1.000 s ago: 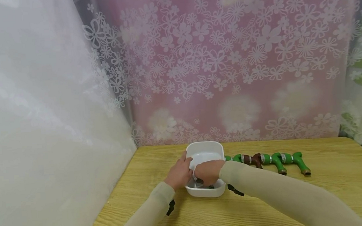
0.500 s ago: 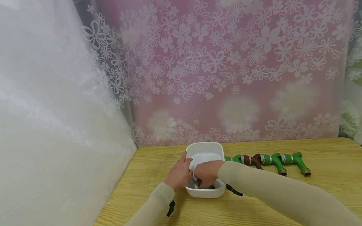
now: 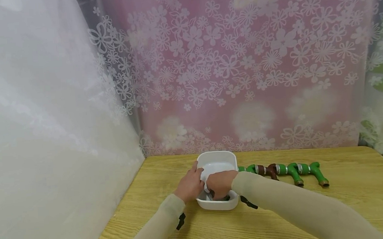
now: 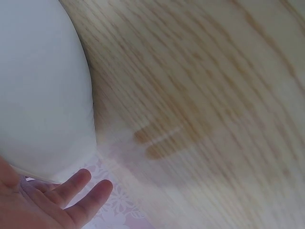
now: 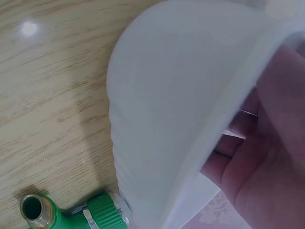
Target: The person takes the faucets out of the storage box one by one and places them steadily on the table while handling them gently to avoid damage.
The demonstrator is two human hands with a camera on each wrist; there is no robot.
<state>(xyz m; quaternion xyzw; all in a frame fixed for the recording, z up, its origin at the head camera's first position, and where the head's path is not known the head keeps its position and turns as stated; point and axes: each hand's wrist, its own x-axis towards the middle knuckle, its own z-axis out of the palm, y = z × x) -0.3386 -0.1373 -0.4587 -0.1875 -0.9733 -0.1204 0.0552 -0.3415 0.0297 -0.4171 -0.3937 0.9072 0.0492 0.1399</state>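
Observation:
A white plastic tub (image 3: 219,205) stands on the table, its long side running away from me. My left hand (image 3: 189,184) holds its left rim, thumb inside and fingers over the outer wall; the left wrist view shows fingertips (image 4: 97,193) sticking out past the wall. Inside the tub's near half is my right hand (image 3: 221,184), back up and fingers bent downward. Beside its fingers a dark grey piece (image 3: 227,197) shows near the tub floor. The tub wall hides the right fingertips in the right wrist view, so what they touch is unclear.
Right of the tub lies a row of valve-like pipe fittings with knobs: green ones (image 3: 315,170) and a brown one (image 3: 271,169). The nearest green fitting (image 5: 100,212) sits close against the tub wall. A flowered curtain (image 3: 241,75) hangs behind the wooden table (image 3: 159,225).
My right hand has shifted slightly within the tub, and the dark piece beside its fingers shows differently. The left hand has kept its place on the rim.

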